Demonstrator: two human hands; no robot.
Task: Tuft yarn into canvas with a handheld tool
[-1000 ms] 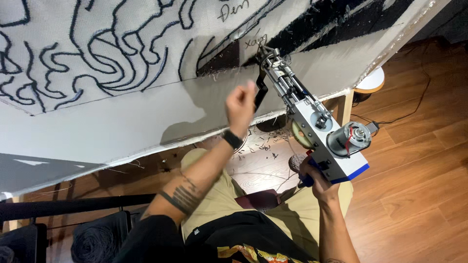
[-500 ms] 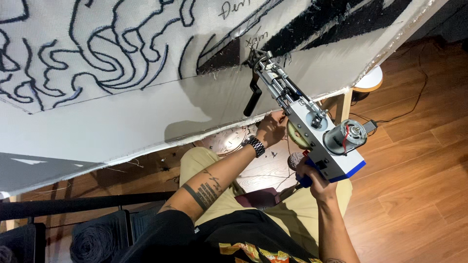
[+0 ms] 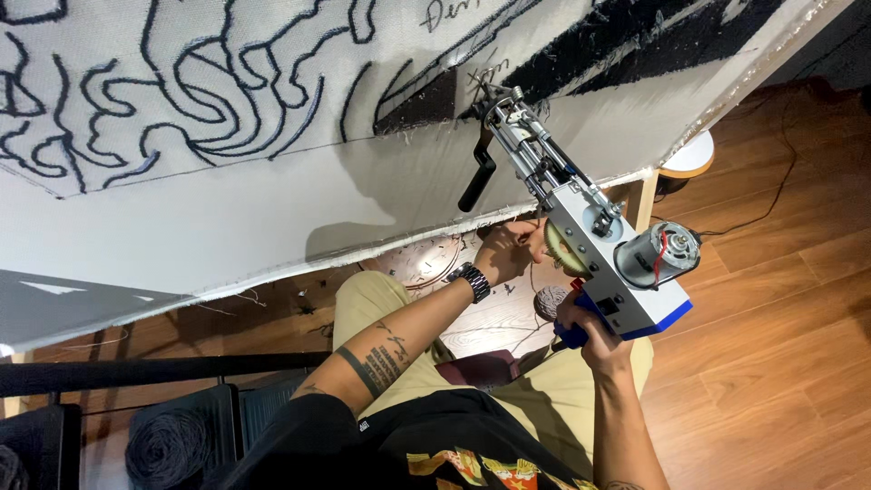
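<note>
My right hand (image 3: pixel 592 334) grips the blue rear handle of a tufting gun (image 3: pixel 588 227), a grey metal body with a round motor (image 3: pixel 662 255) at its back. The gun's needle end touches a stretched white cloth (image 3: pixel 272 195) bearing black tufted lines. Its black front handle (image 3: pixel 477 178) hangs free. My left hand (image 3: pixel 508 252), with a watch on the wrist, is under the gun's body, fingers bunched against its underside. Whether they pinch a yarn strand is unclear. A grey yarn ball (image 3: pixel 549 299) lies just below, between my hands.
The cloth's wooden frame leg (image 3: pixel 646 196) stands right of the gun, with a round white stool (image 3: pixel 689 156) behind it. A black cable (image 3: pixel 771 201) runs over the wooden floor. Dark yarn cones (image 3: pixel 168 445) sit in a crate at bottom left, under a black rail (image 3: pixel 136 367).
My left hand let go of the black front handle and dropped down under the gun's body. The gun stays against the cloth, and my right hand keeps its grip.
</note>
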